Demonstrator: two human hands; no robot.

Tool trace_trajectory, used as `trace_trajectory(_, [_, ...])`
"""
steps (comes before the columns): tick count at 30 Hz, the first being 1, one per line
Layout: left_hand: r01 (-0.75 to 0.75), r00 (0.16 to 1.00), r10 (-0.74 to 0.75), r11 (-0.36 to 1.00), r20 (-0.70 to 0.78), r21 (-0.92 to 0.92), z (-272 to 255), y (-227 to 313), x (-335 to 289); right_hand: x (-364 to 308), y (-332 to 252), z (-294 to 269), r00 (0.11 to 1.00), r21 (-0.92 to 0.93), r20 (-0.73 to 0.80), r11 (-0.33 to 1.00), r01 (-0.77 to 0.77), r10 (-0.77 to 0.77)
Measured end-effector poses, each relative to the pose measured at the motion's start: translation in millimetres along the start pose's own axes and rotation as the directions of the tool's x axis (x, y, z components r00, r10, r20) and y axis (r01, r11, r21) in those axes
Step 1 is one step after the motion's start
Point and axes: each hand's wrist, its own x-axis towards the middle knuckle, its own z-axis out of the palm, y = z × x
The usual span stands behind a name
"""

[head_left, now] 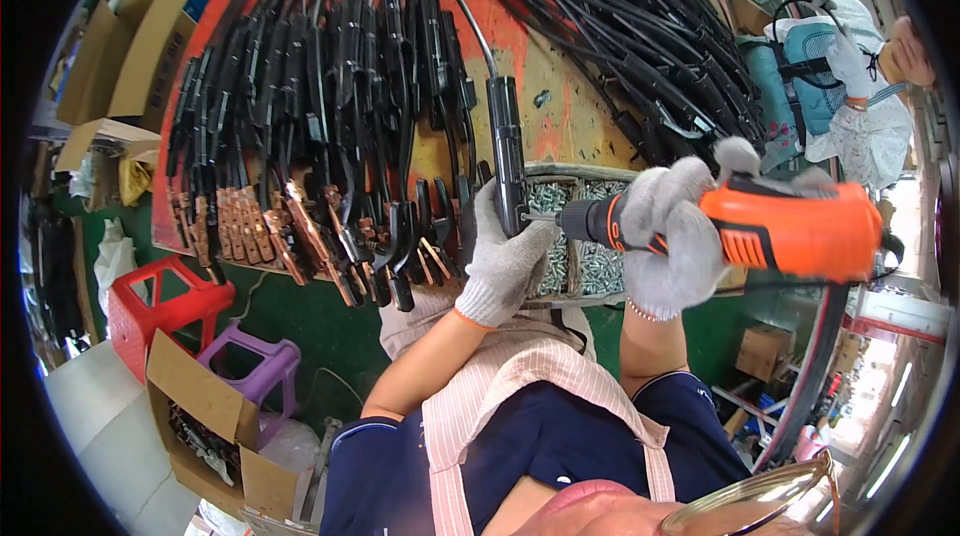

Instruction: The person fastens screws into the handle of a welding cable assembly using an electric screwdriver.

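Observation:
My left hand (505, 266), in a grey knit glove, is closed around the lower end of a black handle (507, 141) with a grey cable running from its far end. My right hand (682, 236), gloved too, grips an orange and black power screwdriver (790, 226) held level, pointing left. Its thin bit reaches the side of the handle close to my left fingers; whether it sits in a screw is hidden. Beneath the tool is a divided tray (572, 302) of small silvery screws (602, 271). Left of my left hand lie many black electrode holders (350, 126) with copper jaws (240, 226).
More black handles with cables (660, 66) are heaped at the far right of the red-and-yellow worktable (545, 121). Red (165, 311) and purple stools (255, 361) and open cardboard boxes (200, 376) stand at left. Another person (865, 86) sits at upper right.

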Motion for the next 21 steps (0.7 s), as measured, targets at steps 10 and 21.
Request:
trace_trajectory(10, [0.003, 0.969, 0.048, 0.979, 0.240, -0.205, -4.4, 3.4, -17.1, -5.1, -65.9, -111.7, 0.919, 0.429, -0.392, 0.875, 0.224, -0.043])
trace_trajectory(21, [0.029, 0.944, -0.020, 0.999, 0.330, -0.021, 103.6, -5.8, 2.2, -50.3, -77.9, -201.3, 0.744, 0.289, -0.652, 0.861, 0.419, -0.143])
